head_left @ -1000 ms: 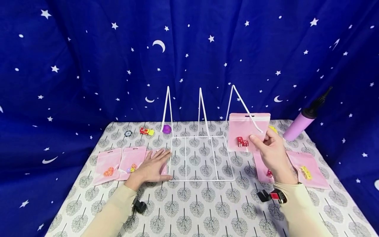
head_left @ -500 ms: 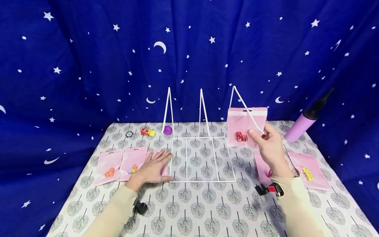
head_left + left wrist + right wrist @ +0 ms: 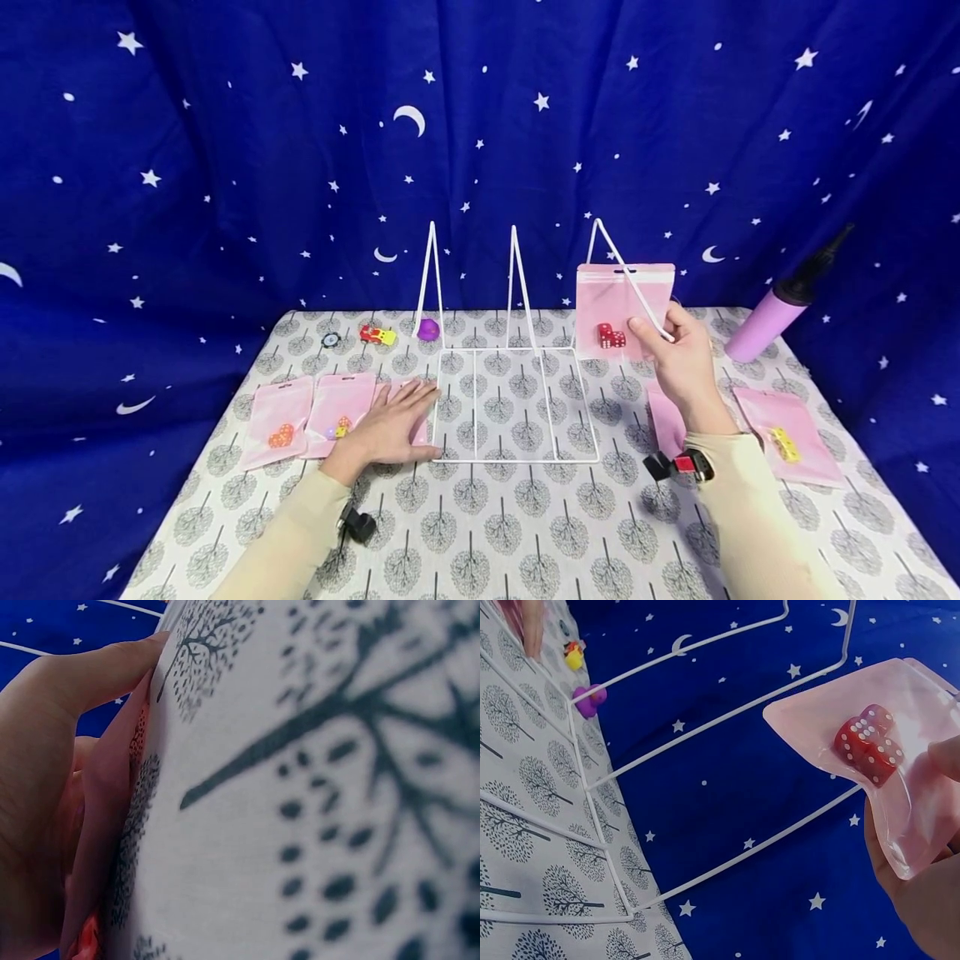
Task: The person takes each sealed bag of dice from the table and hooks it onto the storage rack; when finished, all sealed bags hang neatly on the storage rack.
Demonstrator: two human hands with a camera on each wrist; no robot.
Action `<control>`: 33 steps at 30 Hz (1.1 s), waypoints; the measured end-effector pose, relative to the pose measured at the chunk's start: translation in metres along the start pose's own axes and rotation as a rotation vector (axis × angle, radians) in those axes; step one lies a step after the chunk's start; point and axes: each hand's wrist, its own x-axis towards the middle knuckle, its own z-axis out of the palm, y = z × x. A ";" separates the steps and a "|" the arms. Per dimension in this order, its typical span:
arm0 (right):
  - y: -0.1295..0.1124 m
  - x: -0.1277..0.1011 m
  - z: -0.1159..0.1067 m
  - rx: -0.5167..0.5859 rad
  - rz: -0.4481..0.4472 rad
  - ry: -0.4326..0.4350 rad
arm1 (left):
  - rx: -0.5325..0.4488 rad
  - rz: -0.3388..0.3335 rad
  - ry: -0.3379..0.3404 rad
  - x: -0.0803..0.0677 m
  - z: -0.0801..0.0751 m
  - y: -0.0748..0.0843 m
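My right hand [image 3: 686, 358] pinches the lower right edge of a pink zip bag [image 3: 600, 296] between thumb and fingers. Red dice [image 3: 870, 744] show through its clear front. It hangs upright at the right prong of a white wire display rack [image 3: 517, 461]. The prong crosses the bag's hang hole and runs over its front below that. My left hand [image 3: 390, 425], fingers spread, lies on another pink bag [image 3: 420, 431] and reaches the rack's left base edge; most of that bag is covered. In the left wrist view its pink film [image 3: 109, 780] shows beneath the palm.
Two pink bags lie at left, one with orange dice [image 3: 281, 435], one with mixed dice [image 3: 342, 428]. At right lie a partly hidden pink bag [image 3: 663, 414] and one with yellow dice [image 3: 785, 446]. Behind are a toy car [image 3: 377, 335], purple toy [image 3: 428, 330], compass-like disc [image 3: 331, 340], and pump [image 3: 767, 325].
My right hand has moved the red-dice bag up and back along the right prong, away from its front tip. The left hand has stayed in place; the head view has shifted slightly.
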 end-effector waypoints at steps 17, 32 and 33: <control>0.020 0.026 0.006 0.130 -0.075 -0.033 | -0.010 -0.002 -0.014 0.000 -0.001 0.000; 0.030 0.048 0.014 0.235 -0.068 -0.044 | 0.000 0.001 0.001 0.000 0.000 0.000; 0.031 0.049 0.014 0.242 -0.064 -0.047 | 0.001 0.001 0.002 0.000 0.000 0.000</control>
